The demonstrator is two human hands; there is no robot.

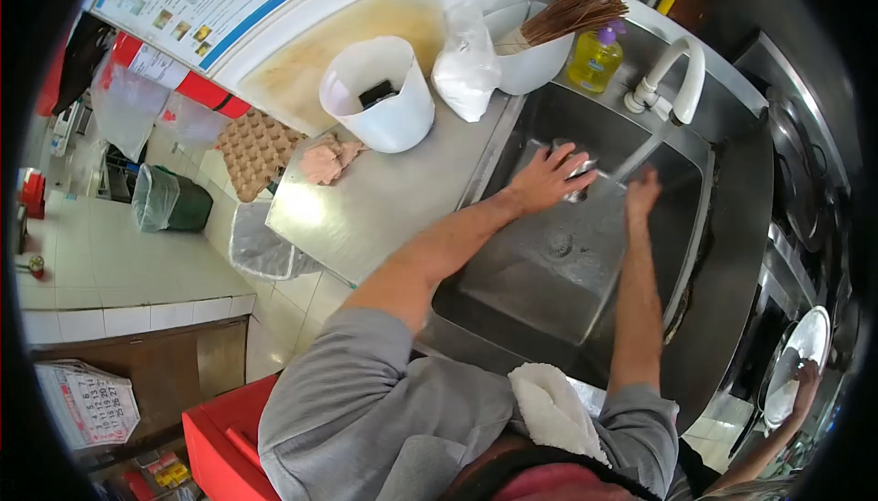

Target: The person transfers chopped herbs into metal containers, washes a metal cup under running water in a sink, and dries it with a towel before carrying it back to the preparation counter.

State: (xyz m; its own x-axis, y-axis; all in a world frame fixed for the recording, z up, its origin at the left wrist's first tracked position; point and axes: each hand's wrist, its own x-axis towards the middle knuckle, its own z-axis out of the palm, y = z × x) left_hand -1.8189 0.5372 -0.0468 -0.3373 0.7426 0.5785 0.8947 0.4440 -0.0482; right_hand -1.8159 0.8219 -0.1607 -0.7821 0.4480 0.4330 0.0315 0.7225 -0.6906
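Two hands reach into the sink (pixel 512 295), right of the frame's centre: your left hand (pixel 547 180), fingers spread, clasps a shiny metal item (pixel 578 192), likely steadying it beside the faucet's (pixel 692 89) stream (pixel 644 155); your right hand (pixel 643 192) blurs, grip unclear.

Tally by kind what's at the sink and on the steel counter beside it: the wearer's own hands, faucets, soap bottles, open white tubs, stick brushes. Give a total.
Hands, left and right: 2
Faucet: 1
Soap bottle: 1
Open white tubs: 2
Stick brush: 1
Total: 7
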